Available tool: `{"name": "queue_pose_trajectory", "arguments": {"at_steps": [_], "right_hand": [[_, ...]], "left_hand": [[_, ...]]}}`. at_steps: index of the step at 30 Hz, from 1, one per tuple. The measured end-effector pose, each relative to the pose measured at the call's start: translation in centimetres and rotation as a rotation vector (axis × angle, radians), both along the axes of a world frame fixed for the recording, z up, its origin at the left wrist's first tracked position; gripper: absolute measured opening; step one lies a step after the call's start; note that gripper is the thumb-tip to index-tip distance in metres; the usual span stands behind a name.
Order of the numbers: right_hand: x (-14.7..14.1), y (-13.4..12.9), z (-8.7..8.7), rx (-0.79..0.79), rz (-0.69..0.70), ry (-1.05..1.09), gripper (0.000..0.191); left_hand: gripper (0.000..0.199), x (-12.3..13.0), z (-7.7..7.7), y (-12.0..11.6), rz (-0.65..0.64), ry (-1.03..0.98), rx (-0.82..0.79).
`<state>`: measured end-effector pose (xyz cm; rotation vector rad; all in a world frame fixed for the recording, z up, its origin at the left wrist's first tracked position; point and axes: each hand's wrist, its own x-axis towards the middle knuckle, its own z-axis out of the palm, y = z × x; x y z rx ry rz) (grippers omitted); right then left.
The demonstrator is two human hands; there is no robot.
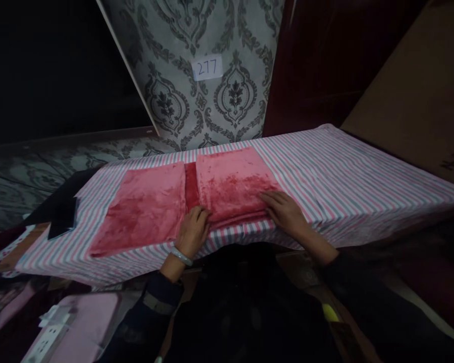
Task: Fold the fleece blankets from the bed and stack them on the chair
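Observation:
A plush red-pink blanket (147, 201) lies folded on the table, its two sides turned inward. A darker red strip of it shows in the gap between the two folded panels. My left hand (192, 233), with a pale bangle at the wrist, has its fingers closed on the near inner corner of the right panel (234, 181). At that panel's near right corner rests my right hand (287, 212), fingers stretched over the plush and thumb apart by the front edge. Layered folds show along the near edge between my hands.
A striped cloth (348, 176) covers the table and hangs over its front. A dark phone-like slab (63, 218) lies at the left end. Behind stand a large dark screen (60, 70) and a patterned wall with a "277" paper (207, 67). A cardboard panel (419, 101) rises at right; a power strip (47, 338) sits low left.

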<state>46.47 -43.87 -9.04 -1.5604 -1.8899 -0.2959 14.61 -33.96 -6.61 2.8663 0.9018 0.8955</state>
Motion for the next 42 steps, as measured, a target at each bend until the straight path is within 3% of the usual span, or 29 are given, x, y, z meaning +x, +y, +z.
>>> {"name": "queue_pose_trajectory", "arguments": {"at_steps": [5,12,16,19,22,26,30,33,35,38,42], "right_hand": [[1.6,0.9,-1.1,-0.036,-0.048,-0.019,0.044],[4.1,-0.6,-3.4,0.042,-0.066,0.028,0.042],[3.6,-1.1,-2.1,0.013,-0.032,-0.012,0.041],[0.5,0.2,0.4,0.001,-0.008,-0.013,0.046],[-4.9,2.5,2.5,-0.072,0.097,-0.039,0.049],[-11.0,4.5,2.1,-0.205,0.226,-0.123,0.048],[-12.9,4.3,0.6,-0.287,0.288,-0.125,0.051],[-13.3,4.2,1.1,-0.353,0.256,-0.069,0.047],[-14.0,4.5,1.8,-0.392,0.243,-0.036,0.048],[-15.2,5.1,1.8,-0.43,0.296,-0.02,0.056],[-15.8,5.3,0.2,-0.475,0.334,-0.028,0.057]], "left_hand": [[0.029,-0.1,0.2,0.6,-0.001,0.003,0.006],[0.025,-0.6,-0.9,0.1,-0.005,0.078,0.137],[0.028,-1.2,-0.4,-0.6,-0.04,0.083,0.051],[0.031,-1.5,0.1,-1.2,-0.049,0.081,-0.013],[0.039,-1.6,0.5,-1.8,-0.022,0.078,-0.059],[0.044,-2.3,1.9,-1.7,-0.056,0.026,-0.21],[0.04,-1.1,4.4,2.0,-0.092,-0.06,-0.331],[0.045,2.7,5.9,7.2,-0.114,0.059,-0.368],[0.054,6.1,6.4,11.0,-0.055,0.228,-0.415],[0.064,10.3,6.4,15.8,0.095,0.398,-0.42],[0.071,12.1,4.5,19.2,0.315,0.447,-0.394]]}}
